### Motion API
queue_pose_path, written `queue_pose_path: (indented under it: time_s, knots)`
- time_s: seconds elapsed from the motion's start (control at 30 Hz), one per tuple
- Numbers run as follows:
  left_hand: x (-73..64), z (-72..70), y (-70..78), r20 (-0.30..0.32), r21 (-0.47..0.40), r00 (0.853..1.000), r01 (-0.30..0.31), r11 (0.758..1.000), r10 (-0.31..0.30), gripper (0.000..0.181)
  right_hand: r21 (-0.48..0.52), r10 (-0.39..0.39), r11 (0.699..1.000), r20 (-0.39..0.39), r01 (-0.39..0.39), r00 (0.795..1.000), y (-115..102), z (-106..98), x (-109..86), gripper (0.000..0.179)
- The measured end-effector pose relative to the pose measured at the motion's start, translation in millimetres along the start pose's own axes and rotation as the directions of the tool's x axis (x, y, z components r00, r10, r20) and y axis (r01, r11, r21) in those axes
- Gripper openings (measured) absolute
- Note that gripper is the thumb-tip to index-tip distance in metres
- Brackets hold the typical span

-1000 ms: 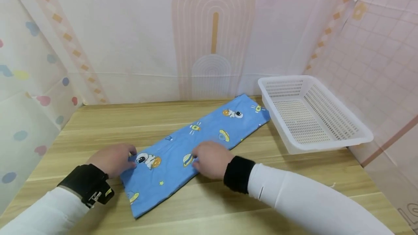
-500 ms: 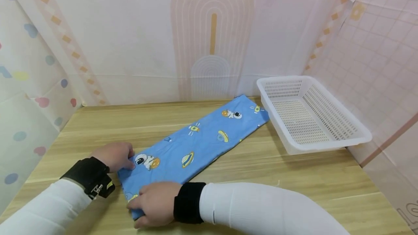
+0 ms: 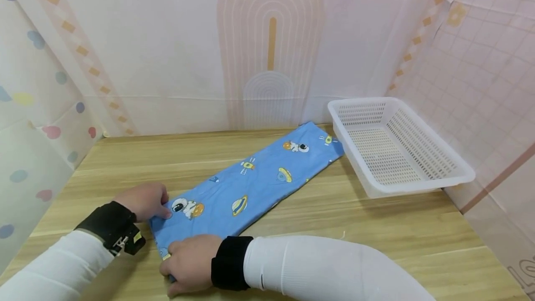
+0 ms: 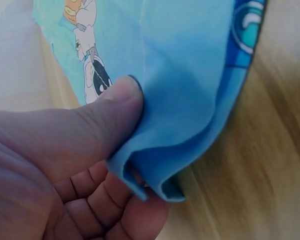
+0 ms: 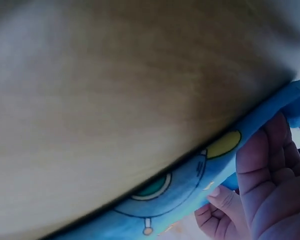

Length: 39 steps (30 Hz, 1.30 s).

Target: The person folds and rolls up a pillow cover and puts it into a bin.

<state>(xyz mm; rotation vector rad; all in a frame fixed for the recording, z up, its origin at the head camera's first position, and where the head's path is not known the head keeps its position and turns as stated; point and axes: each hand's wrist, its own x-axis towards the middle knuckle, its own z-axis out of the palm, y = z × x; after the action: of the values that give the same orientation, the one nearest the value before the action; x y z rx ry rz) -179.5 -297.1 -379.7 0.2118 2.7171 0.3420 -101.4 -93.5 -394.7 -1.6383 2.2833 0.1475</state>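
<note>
A long folded blue cloth (image 3: 259, 175) printed with astronauts, planets and rockets lies slantwise on the wooden table. At its left end my left hand (image 3: 144, 201) pinches the far corner. The left wrist view shows the thumb (image 4: 117, 102) on top of the cloth and curled fingers below, where the layered edges ruffle between them. My right hand (image 3: 192, 264) grips the near corner of the same end and covers part of it. Its fingers (image 5: 260, 160) bend at the cloth's end in the right wrist view, with the left hand (image 5: 225, 212) beyond.
A white perforated plastic basket (image 3: 363, 171) stands at the right of the table (image 3: 317, 254), close against the cloth's far end. Patterned sheets (image 3: 167, 50) hang behind the table and along both sides.
My right hand has gone from the middle of the cloth's near edge to the near left corner and taken hold there. The left hand keeps to the far left corner.
</note>
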Motion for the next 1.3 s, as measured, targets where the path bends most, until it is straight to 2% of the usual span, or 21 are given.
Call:
queue_pose_path:
  time_s: [0.23,0.37,0.57,0.67,0.77,0.93,1.07,1.17,1.3]
  knots:
    - [3.0,1.4,-1.4,0.038,-0.017,0.999,-0.004,1.000,0.005,0.023,0.026,0.062,0.998,-0.017,-0.062,0.998,-1.2,2.5,3.5,0.033]
    - [2.1,2.2,-0.1,0.045,-0.032,0.999,-0.011,0.999,0.013,0.023,0.074,0.126,0.989,-0.015,-0.125,0.992,-1.6,2.6,4.1,0.025]
    - [3.7,1.1,1.4,0.057,-0.047,0.998,-0.004,0.999,0.007,0.023,0.097,0.171,0.981,-0.039,-0.167,0.984,1.0,2.9,3.8,0.017]
    - [5.0,0.6,2.3,0.064,-0.059,0.998,-0.013,0.998,0.016,0.023,0.146,0.197,0.971,-0.038,-0.189,0.980,2.8,1.7,1.9,0.011]
    - [4.8,0.9,3.6,0.070,-0.078,0.997,-0.023,0.997,0.029,0.019,0.203,0.223,0.957,-0.054,-0.208,0.973,5.3,0.4,-2.1,0.013]
    - [4.3,0.5,2.3,0.076,-0.096,0.996,-0.032,0.995,0.039,0.015,0.314,0.275,0.918,-0.060,-0.243,0.960,12.1,0.5,-7.2,0.015]
    - [5.7,-0.3,-2.7,0.061,-0.111,0.996,-0.064,0.992,0.071,0.016,0.447,0.344,0.845,-0.037,-0.293,0.938,16.8,1.5,-9.5,0.015]
    - [7.1,-1.2,-6.9,0.058,-0.140,0.993,-0.093,0.986,0.101,0.020,0.544,0.368,0.784,-0.022,-0.298,0.929,20.4,2.7,-12.1,0.037]
    - [8.3,-3.6,-7.8,0.060,-0.207,0.988,-0.125,0.970,0.140,0.024,0.573,0.311,0.784,-0.029,-0.239,0.950,27.0,3.6,-16.2,0.064]
